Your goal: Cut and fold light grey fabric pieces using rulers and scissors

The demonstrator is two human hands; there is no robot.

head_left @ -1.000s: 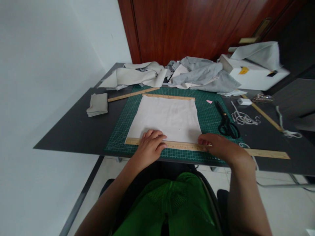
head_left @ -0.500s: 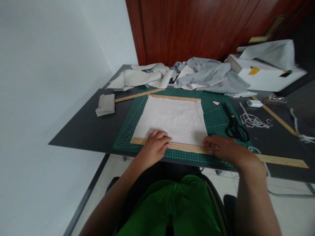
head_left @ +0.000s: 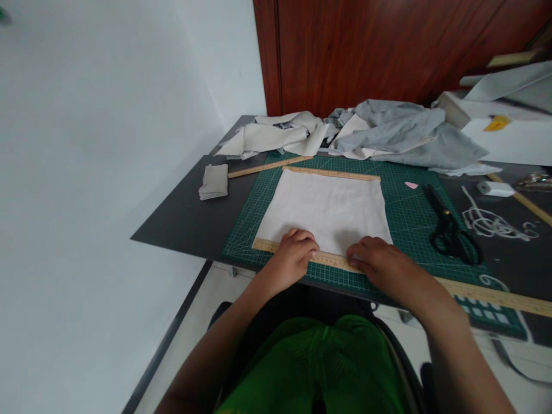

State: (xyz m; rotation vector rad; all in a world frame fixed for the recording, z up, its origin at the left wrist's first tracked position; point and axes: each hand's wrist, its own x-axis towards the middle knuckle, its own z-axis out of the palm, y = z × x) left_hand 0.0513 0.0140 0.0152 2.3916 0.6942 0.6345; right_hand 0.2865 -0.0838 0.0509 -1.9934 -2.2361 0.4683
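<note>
The left hand (head_left: 295, 256), its fingers loosely bent, lies across a pale wooden, straight-edged ruler (head_left: 334, 261) at the near edge of a smooth, off-white, four-sided cloth (head_left: 332, 207). The right hand (head_left: 379, 264), fingers curled downward, touches the same edge farther along; from where I stand, I cannot tell whether either hand grips anything. The cloth lies flat on a green, gridded cutting mat (head_left: 418, 218), a second slim wooden ruler (head_left: 332, 173) along its far edge. Black-handled metal scissors (head_left: 451, 230) rest to the person's right; a squarish stack of folded grey fabric (head_left: 214, 181) sits to the left, on the dark tabletop (head_left: 181, 224).
</note>
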